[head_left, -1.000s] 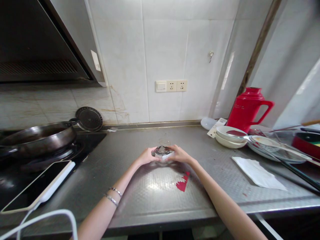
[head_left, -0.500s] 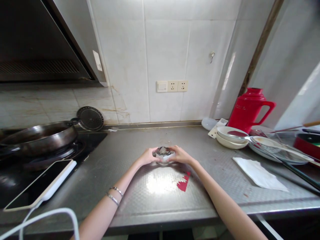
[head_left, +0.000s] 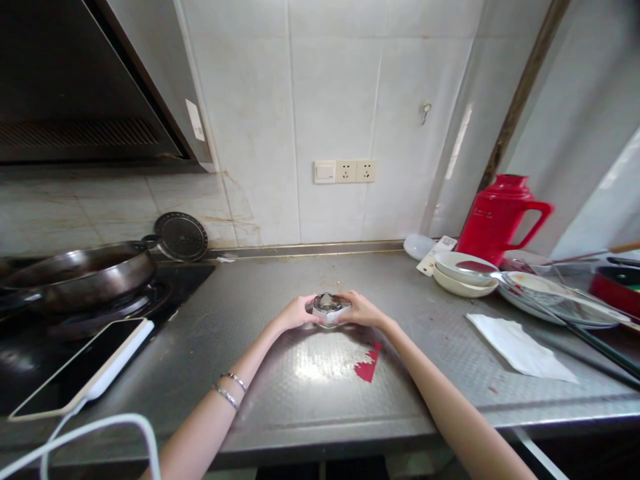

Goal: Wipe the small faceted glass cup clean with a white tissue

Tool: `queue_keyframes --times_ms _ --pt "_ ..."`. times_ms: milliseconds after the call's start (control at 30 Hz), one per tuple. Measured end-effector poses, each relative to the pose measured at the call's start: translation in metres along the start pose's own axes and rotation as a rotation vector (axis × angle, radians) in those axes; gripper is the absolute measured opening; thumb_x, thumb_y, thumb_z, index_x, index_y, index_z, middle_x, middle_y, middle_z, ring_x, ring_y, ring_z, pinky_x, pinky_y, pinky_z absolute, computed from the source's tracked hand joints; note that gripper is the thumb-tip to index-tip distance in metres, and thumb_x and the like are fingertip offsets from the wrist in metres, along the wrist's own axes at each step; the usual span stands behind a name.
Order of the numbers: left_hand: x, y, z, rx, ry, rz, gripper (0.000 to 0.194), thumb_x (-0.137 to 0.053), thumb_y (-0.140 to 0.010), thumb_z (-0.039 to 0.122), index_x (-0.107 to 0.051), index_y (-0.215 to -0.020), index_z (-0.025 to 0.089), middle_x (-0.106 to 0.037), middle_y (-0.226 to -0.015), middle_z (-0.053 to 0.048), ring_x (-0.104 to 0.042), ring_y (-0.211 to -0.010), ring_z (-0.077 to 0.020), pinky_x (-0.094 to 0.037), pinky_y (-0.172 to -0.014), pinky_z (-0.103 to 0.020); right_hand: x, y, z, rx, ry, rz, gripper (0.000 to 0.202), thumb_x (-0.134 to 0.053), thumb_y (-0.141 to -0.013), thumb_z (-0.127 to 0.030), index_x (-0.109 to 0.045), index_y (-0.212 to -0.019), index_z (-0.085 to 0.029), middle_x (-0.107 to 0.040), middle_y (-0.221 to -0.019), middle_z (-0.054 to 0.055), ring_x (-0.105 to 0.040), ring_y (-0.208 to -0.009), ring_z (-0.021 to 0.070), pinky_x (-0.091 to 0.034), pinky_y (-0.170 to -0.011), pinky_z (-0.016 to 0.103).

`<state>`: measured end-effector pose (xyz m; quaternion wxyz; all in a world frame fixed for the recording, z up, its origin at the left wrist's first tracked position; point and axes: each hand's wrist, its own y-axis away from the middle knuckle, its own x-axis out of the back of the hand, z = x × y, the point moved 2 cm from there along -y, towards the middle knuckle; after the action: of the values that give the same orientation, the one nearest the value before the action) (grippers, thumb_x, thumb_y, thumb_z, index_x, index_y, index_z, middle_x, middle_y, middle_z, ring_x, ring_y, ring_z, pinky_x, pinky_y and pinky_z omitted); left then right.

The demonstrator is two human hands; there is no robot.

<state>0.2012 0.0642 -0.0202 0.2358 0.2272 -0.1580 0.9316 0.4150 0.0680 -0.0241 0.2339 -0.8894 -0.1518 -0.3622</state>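
A small, many-sided glass ashtray (head_left: pixel 327 307), clear with dark patches inside, sits on the metal countertop (head_left: pixel 280 393). My left hand (head_left: pixel 299 312) grips its left side, thumb toward the front and fingers round the back. On the opposite side my right hand (head_left: pixel 361 310) holds it the same way. Parts of both rims are hidden behind my fingers. A torn scrap of red paper (head_left: pixel 367 365) lies on the counter in front of the ashtray, nearer my right forearm.
At left, a steel pan (head_left: pixel 85 273) stands on the black stove, with a white-edged phone (head_left: pixel 80 370) and cable (head_left: pixel 115 421) before it. Stacked bowls (head_left: pixel 463 283), plates, a red thermos (head_left: pixel 500 220) and a white napkin (head_left: pixel 520 347) occupy the right. Sockets (head_left: pixel 345 171) are on the wall.
Almost nothing differs. Both hands stay round the ashtray in the same place, and the view has shifted very slightly.
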Motion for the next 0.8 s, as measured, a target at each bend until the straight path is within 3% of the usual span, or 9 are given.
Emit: queue_keyframes --times_ms 800 --pt "-0.0018 0.0029 0.008 0.002 -0.005 -0.017 0.067 -0.082 -0.056 0.025 -0.061 -0.119 0.015 -0.067 -0.117 -0.008 -0.06 -0.109 -0.026 -0.041 -0.099 -0.036 0.0015 0.0012 -0.0052 -0.004 0.049 -0.041 0.072 -0.081 -0.056 -0.046 -0.063 -0.118 -0.015 -0.065 -0.106 0.011 -0.059 -0.099 0.029 -0.045 -0.088 0.04"
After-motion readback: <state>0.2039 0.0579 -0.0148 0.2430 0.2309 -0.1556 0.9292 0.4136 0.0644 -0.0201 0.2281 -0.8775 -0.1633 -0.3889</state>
